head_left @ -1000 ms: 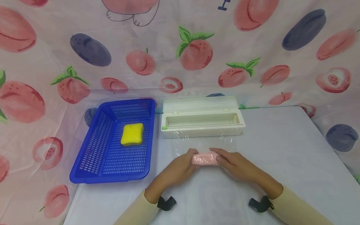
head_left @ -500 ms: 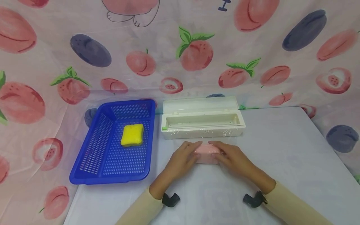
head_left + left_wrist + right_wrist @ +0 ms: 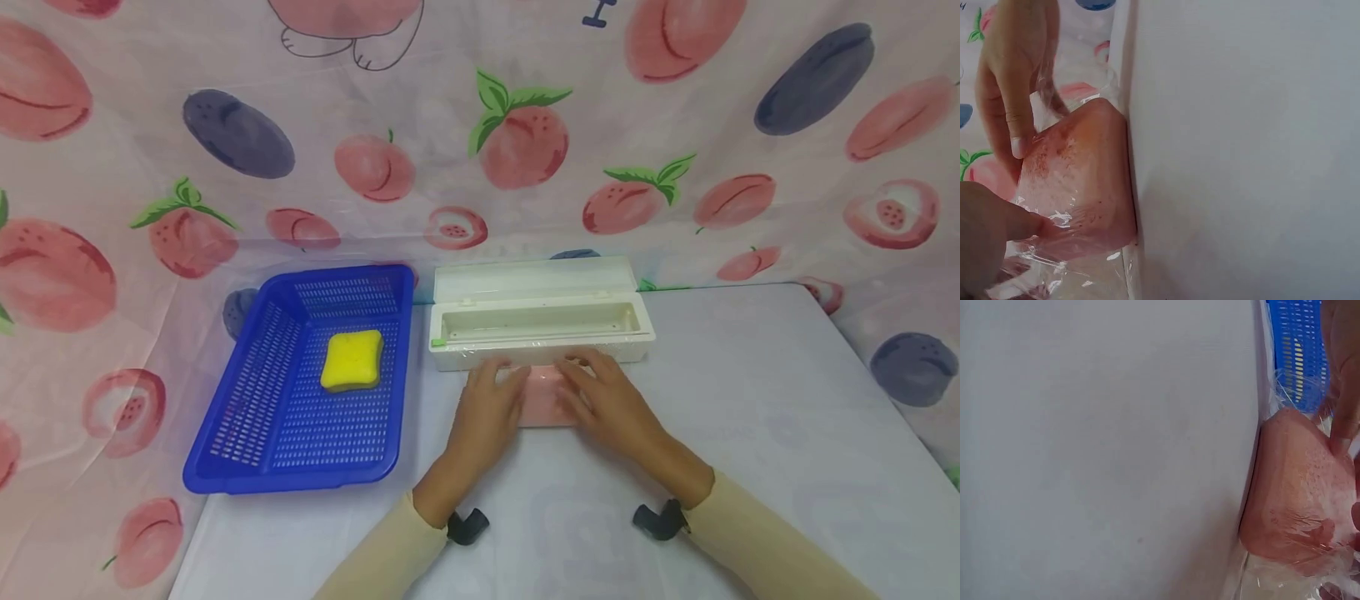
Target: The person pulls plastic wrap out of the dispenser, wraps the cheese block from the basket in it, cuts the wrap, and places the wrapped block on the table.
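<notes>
A smooth pink block (image 3: pixel 543 398) with rounded edges rests on the table, partly covered by clear plastic film. My left hand (image 3: pixel 483 417) grips its left end, thumb on the near side. At the right end my right hand (image 3: pixel 618 412) holds it in the same way, fingers over the far edge. Loose, wrinkled cling film (image 3: pixel 1079 269) sticks out past the block's ends in the left wrist view. Just beyond the fingertips stands a white cling-film dispenser (image 3: pixel 465 358), its lid raised. The hands hide the block's ends and the film behind it.
To the left sits a blue perforated basket (image 3: pixel 292 482) with a yellow sponge (image 3: pixel 351 358) inside. A white cloth (image 3: pixel 750 400) covers the table. Behind hangs a fruit-print curtain (image 3: pixel 435 108).
Both hands have moved forward toward the dispenser, turning the pink block over along the film. The stretch of film between block and dispenser has shortened. Basket and sponge have stayed put.
</notes>
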Demonstrator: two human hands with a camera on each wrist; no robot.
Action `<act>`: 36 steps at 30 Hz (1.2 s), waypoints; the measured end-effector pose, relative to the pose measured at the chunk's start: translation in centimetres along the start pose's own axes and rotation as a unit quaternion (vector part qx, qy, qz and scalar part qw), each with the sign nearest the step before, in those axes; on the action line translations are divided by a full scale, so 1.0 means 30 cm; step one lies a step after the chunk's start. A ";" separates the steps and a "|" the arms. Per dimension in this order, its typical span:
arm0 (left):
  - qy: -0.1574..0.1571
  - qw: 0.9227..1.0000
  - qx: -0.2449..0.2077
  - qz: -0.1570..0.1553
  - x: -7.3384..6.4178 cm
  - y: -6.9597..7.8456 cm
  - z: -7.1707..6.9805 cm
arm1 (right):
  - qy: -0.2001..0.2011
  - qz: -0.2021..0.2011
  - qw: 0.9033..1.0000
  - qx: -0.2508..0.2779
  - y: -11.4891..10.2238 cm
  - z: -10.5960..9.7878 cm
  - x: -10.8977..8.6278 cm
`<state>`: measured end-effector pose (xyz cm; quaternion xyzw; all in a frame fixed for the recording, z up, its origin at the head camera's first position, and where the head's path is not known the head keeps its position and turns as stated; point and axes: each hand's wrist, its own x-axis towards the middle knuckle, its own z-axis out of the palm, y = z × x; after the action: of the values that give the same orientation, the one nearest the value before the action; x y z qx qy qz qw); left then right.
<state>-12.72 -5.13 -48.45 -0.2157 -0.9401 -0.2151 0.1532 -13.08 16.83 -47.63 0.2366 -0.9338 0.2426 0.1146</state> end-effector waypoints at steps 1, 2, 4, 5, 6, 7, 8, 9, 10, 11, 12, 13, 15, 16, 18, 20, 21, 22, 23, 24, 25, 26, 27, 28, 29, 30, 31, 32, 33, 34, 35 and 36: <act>-0.001 1.000 0.025 0.010 -0.003 0.002 0.000 | 0.005 -0.013 1.000 -0.014 -0.002 -0.001 0.001; -0.004 0.999 0.048 0.021 -0.007 0.004 -0.001 | 0.009 -0.026 0.999 -0.027 -0.003 -0.003 0.001; -0.008 0.995 0.087 0.043 -0.015 0.008 -0.002 | 0.013 -0.049 0.998 -0.048 -0.004 -0.006 0.000; -0.012 0.994 0.099 0.053 -0.019 0.010 -0.003 | 0.013 -0.059 0.997 -0.057 -0.005 -0.007 -0.002; -0.018 0.992 0.108 0.060 -0.023 0.012 -0.004 | 0.011 -0.066 0.995 -0.069 -0.004 -0.007 -0.003; -0.027 0.991 0.115 0.064 -0.026 0.014 -0.004 | 0.008 -0.070 0.994 -0.079 -0.005 -0.008 -0.005; -0.036 0.990 0.121 0.066 -0.029 0.015 -0.004 | 0.006 -0.072 0.993 -0.088 -0.005 -0.009 -0.007; -0.045 0.989 0.125 0.067 -0.031 0.016 -0.004 | 0.002 -0.072 0.992 -0.099 -0.005 -0.009 -0.010; -0.054 0.988 0.126 0.066 -0.033 0.017 -0.005 | -0.001 -0.072 0.991 -0.109 -0.005 -0.009 -0.012; -0.064 0.988 0.127 0.063 -0.034 0.018 -0.004 | -0.005 -0.072 0.990 -0.118 -0.004 -0.008 -0.012; -0.073 0.987 0.126 0.060 -0.035 0.018 -0.004 | -0.009 -0.071 0.990 -0.125 -0.004 -0.007 -0.013; -0.081 0.987 0.126 0.058 -0.034 0.018 -0.003 | -0.012 -0.069 0.989 -0.128 -0.004 -0.007 -0.013; -0.093 0.987 0.122 0.054 -0.034 0.017 -0.002 | -0.016 -0.067 0.989 -0.133 -0.002 -0.004 -0.012; -0.098 0.987 0.120 0.053 -0.033 0.015 -0.002 | -0.018 -0.067 0.989 -0.134 -0.001 -0.003 -0.012; -0.106 0.987 0.112 0.051 -0.032 0.012 -0.002 | -0.021 -0.068 0.989 -0.133 0.000 -0.001 -0.012; -0.102 0.989 0.094 0.049 -0.031 0.006 -0.004 | -0.023 -0.068 0.989 -0.131 0.002 0.000 -0.011; -0.096 0.991 0.082 0.045 -0.031 0.001 -0.004 | -0.023 -0.069 0.989 -0.131 0.003 -0.001 -0.010; -0.083 0.994 0.065 0.040 -0.031 -0.004 -0.004 | -0.022 -0.068 0.989 -0.128 0.002 -0.003 -0.009; -0.066 0.996 0.048 0.030 -0.032 -0.009 -0.004 | -0.021 -0.069 0.990 -0.123 0.002 -0.004 -0.006; -0.045 0.998 0.028 0.016 -0.034 -0.016 -0.004 | -0.017 -0.069 0.990 -0.119 0.001 -0.006 -0.002; -0.019 1.000 0.008 0.000 -0.036 -0.023 -0.004 | -0.011 -0.071 0.991 -0.113 -0.002 -0.009 0.004; 0.007 1.000 -0.011 -0.023 -0.039 -0.029 -0.004 | -0.004 -0.073 0.992 -0.107 -0.005 -0.012 0.011; 0.032 0.998 -0.030 -0.051 -0.043 -0.034 -0.006 | 0.005 -0.078 0.992 -0.098 -0.009 -0.015 0.020; 0.056 0.994 -0.049 -0.082 -0.047 -0.039 -0.010 | 0.016 -0.082 0.993 -0.086 -0.013 -0.015 0.029; 0.076 0.988 -0.068 -0.115 -0.051 -0.042 -0.015 | 0.028 -0.087 0.993 -0.072 -0.019 -0.016 0.044; 0.095 0.981 -0.087 -0.145 -0.055 -0.046 -0.019 | 0.039 -0.089 0.994 -0.059 -0.028 -0.017 0.060; 0.111 0.973 -0.106 -0.173 -0.057 -0.049 -0.023 | 0.050 -0.091 0.994 -0.043 -0.036 -0.017 0.079; 0.123 0.964 -0.127 -0.199 -0.059 -0.053 -0.027 | 0.055 -0.089 0.994 -0.027 -0.046 -0.017 0.097; 0.130 0.955 -0.151 -0.220 -0.057 -0.057 -0.032 | 0.056 -0.082 0.995 -0.007 -0.058 -0.016 0.118; 0.136 0.945 -0.174 -0.240 -0.053 -0.063 -0.034 | 0.051 -0.069 0.996 0.011 -0.071 -0.014 0.141; 0.137 0.936 -0.198 -0.258 -0.047 -0.071 -0.034 | 0.040 -0.051 0.997 0.030 -0.088 -0.013 0.164; 0.138 0.926 -0.219 -0.274 -0.038 -0.079 -0.034 | 0.028 -0.032 0.998 0.044 -0.103 -0.008 0.186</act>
<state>-12.66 -7.93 -48.82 0.0534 -0.8616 -0.4768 0.1655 -16.33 12.43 -44.36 0.2646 -0.9106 0.2863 0.1374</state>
